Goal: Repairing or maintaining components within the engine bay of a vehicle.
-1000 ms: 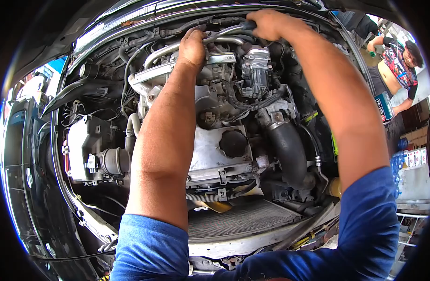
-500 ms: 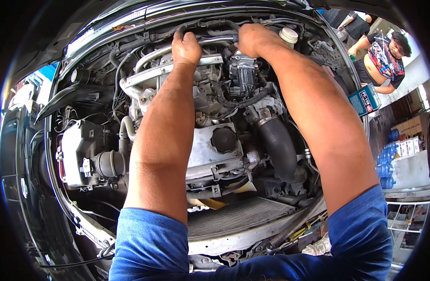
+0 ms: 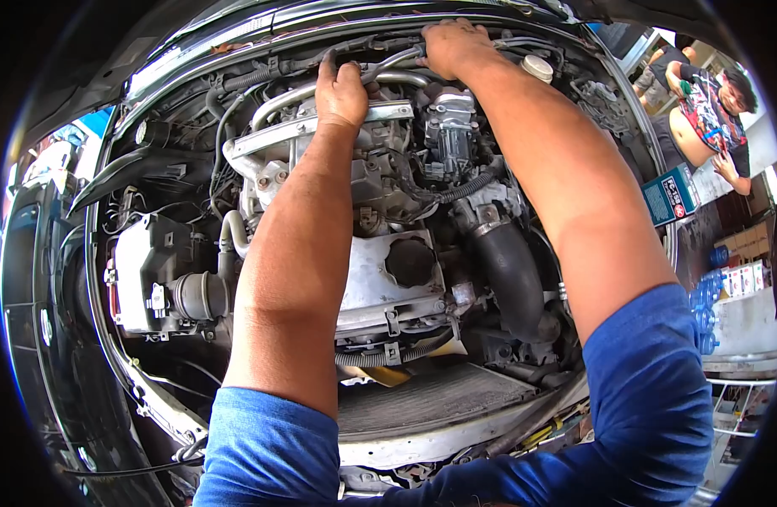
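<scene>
Both of my hands reach over the engine [image 3: 388, 270] to its back edge, near the rear wall of the bay. My left hand [image 3: 342, 95] is closed around a dark hose [image 3: 372, 73] above a silver bracket bar [image 3: 300, 128]; its fingertips are mostly hidden. A slim grey pipe [image 3: 400, 59] slants up from there to my right hand [image 3: 456, 49]. My right fingers curl over the pipe's upper end, and the grip is partly hidden. Below runs a thicker curved silver pipe [image 3: 279, 100].
A white-capped reservoir [image 3: 537, 68] sits right of my right hand. A teal box [image 3: 669, 194] rests on the right fender. Another person [image 3: 711, 118] stands beyond it, with someone else behind. The black oil cap [image 3: 410, 262], intake hose [image 3: 508, 275] and radiator [image 3: 431, 397] lie nearer me.
My right hand has moved up and slightly left, and the slim pipe now slants between my hands. My left hand stays nearly in place. The view has shifted slightly; the other person's arms have moved.
</scene>
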Motion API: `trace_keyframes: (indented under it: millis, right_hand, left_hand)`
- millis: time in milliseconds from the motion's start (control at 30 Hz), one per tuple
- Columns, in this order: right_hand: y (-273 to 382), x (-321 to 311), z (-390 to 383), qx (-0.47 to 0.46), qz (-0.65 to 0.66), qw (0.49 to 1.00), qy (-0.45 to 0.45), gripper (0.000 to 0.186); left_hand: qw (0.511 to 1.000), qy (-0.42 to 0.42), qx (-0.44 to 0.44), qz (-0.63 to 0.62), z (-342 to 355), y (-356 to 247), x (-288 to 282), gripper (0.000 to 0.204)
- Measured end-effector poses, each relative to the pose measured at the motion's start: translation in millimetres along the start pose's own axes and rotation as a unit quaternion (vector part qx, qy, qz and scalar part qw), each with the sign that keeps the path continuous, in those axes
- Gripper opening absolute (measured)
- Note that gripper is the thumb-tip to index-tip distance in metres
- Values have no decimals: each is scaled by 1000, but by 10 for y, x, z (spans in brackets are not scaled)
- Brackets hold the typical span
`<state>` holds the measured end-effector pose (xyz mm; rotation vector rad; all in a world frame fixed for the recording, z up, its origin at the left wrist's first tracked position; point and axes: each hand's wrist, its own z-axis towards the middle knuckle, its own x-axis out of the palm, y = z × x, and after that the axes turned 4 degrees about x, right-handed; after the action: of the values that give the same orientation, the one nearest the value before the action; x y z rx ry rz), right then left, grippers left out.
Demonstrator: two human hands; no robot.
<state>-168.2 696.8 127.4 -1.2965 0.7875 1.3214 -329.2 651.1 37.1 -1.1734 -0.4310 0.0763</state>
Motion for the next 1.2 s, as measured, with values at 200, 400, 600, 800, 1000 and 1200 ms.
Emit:
trace_keyframes:
  millis: [200, 400, 600, 800, 1000, 1200]
  right_hand:
    - [-42, -4, -29, -53, -1, 998, -15, 44]
    - [4, 0, -21, 5, 63, 996, 68, 41]
    - [-31, 64, 1, 19, 75, 993, 90, 36]
    - [-72, 57, -30, 18, 78, 995, 64, 37]
    - [61, -107, -164, 34, 122, 989, 73, 33]
    - [-25, -11, -105, 62, 83, 990, 100, 34]
  left_hand:
    - [999, -22, 26, 33, -40, -76, 5, 56]
    - [955, -98, 127, 250, 93, 31, -12, 47]
    - [955, -107, 88, 263, -5, -54, 64, 41]
    - [954, -107, 91, 266, -16, -19, 111, 40]
    - [960, -111, 114, 229, 130, 26, -53, 38]
    - [965, -97, 95, 223, 59, -28, 100, 39]
